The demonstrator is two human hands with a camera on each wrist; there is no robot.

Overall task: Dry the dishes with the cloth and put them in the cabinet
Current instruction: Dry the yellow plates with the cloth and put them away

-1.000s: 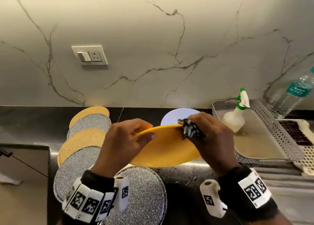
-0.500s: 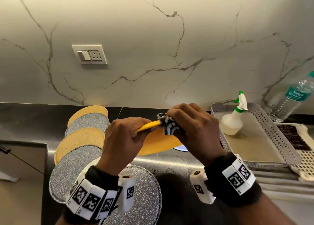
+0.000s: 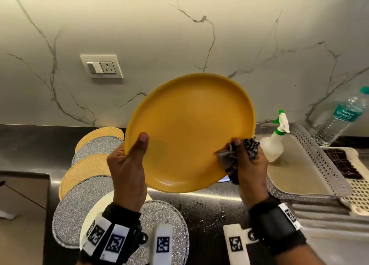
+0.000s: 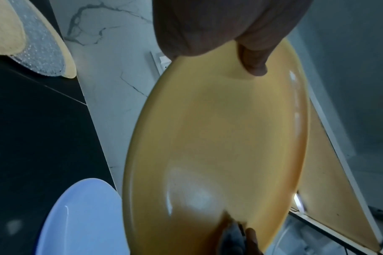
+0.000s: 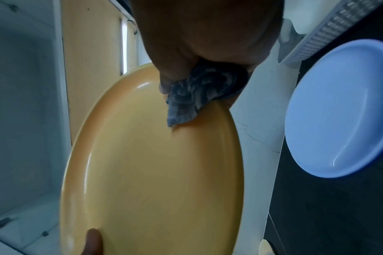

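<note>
- The left hand point(image 3: 127, 168) pinches the left rim of the round, glossy mustard-yellow plate point(image 3: 191, 132), thumb flat on the eating face and the other fingers behind it; I take this as the steadying hold, so the face stays open to wiping.
- The right hand point(image 3: 249, 164) is curled round a bunched black-and-white patterned cloth point(image 3: 231, 160) and presses it onto the plate's right rim, thumb on top of the wad. The cloth wraps over the edge, so rim and face get dried together, I'd judge.
- The plate is in the air above the dark stone counter point(image 3: 209, 208), tilted up with its face toward the person, probably to show damp spots; the right wrist view catches shiny highlights along the rim.
- Beneath it, a pale blue smooth plate point(image 5: 338, 110) lies flat on the counter, waiting its turn.
- Toward the counter's left edge overlap round glittery silver and woven yellow placemats point(image 3: 85, 176).
- Toward the right edge sits a grey perforated plastic tray point(image 3: 319, 154) holding a white spray bottle with green collar point(image 3: 273, 144).
- No cabinet is clearly visible from the head view.
</note>
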